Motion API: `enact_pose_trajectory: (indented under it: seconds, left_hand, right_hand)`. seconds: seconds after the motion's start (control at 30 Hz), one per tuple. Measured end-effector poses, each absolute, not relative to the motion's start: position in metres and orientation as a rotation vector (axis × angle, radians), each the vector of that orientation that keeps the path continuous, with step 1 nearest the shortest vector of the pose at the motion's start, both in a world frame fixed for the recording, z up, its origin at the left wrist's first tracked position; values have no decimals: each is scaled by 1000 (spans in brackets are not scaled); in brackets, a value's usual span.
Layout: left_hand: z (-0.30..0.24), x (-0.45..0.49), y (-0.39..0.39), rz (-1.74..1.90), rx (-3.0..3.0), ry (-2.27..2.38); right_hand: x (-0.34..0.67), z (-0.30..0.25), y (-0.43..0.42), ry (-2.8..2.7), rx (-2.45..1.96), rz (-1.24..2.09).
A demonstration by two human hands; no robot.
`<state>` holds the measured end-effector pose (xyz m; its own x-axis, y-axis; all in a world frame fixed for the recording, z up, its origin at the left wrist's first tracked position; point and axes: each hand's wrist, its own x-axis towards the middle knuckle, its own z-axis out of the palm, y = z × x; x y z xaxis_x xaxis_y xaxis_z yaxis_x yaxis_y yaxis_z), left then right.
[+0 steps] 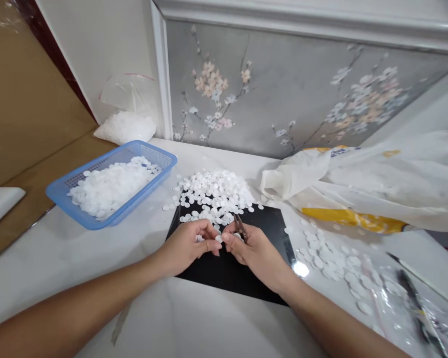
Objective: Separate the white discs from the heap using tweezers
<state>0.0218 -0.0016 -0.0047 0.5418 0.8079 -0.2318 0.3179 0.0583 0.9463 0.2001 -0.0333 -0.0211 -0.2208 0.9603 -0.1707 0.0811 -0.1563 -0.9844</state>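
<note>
My left hand (188,246) is closed, with a small white disc (218,239) pinched between thumb and forefinger. Another bit of white shows among its curled fingers. My right hand (254,248) is wrapped round small metal snips (240,227), whose two pointed blades stick up past the fingers, slightly apart. Its thumb and fingertip come up to the edge of the pinched disc, and a white piece shows beneath the blades. Both hands are over a black board (224,273). Just beyond them, a loose heap of white discs (224,189) spills over the board's far edge.
A blue plastic basket (134,211) of white discs stands at left, with a clear bag of white pieces (127,128) behind it. On the right lie a white and yellow plastic bag (358,184), scattered discs (328,258) and a dark pen-like tool (408,286). A framed flower picture (265,89) closes the back.
</note>
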Motion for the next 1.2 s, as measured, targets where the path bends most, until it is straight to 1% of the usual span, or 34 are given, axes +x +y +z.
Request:
enact_pose_trajectory:
  seconds: [0.1,0.27,0.4,0.47,0.53,0.6,0.67,0.7,0.8,0.9,1.0,1.1,1.2]
  left_hand:
    - [-4,21,-2,473,1406,940]
    - [-9,22,-3,460,1151,825]
    - [0,23,-1,504,1184,899]
    - [14,16,7,621,1357,991]
    - [31,0,19,795,1692,1158]
    - [47,-24,36,935,2020,1481]
    - [57,-52,52,978,2117,1833]
    - [58,-65,59,959,2108,1920]
    - [56,-96,71,966,2028,1975]
    - [53,-109,74,1011,1952,1946]
    - [57,-109,71,1117,1891,1836]
    - [59,-91,62,1207,1832,1615]
    - [51,-55,40,1113,1726,1289]
  right_hand:
    - [197,-20,-32,-1219,-1222,1562]
    - [200,-19,-28,-1107,-1217,1557]
    - [205,-15,-24,-990,-1206,1604]
    - [202,-9,-18,-965,-1204,1623]
    - [190,1,-3,-1003,-1209,1610]
    - [167,13,19,-1105,-1186,1548]
    - [133,27,49,-1163,-1174,1504]
    - [115,33,64,-1193,-1168,1476]
    - [61,47,107,-1298,-1169,1357]
    - [27,54,131,-1406,-1223,1283]
    - [26,58,131,-1466,-1255,1231]
    - [54,60,109,-1487,-1229,1153]
    - [102,53,67,-1501,-1236,1003]
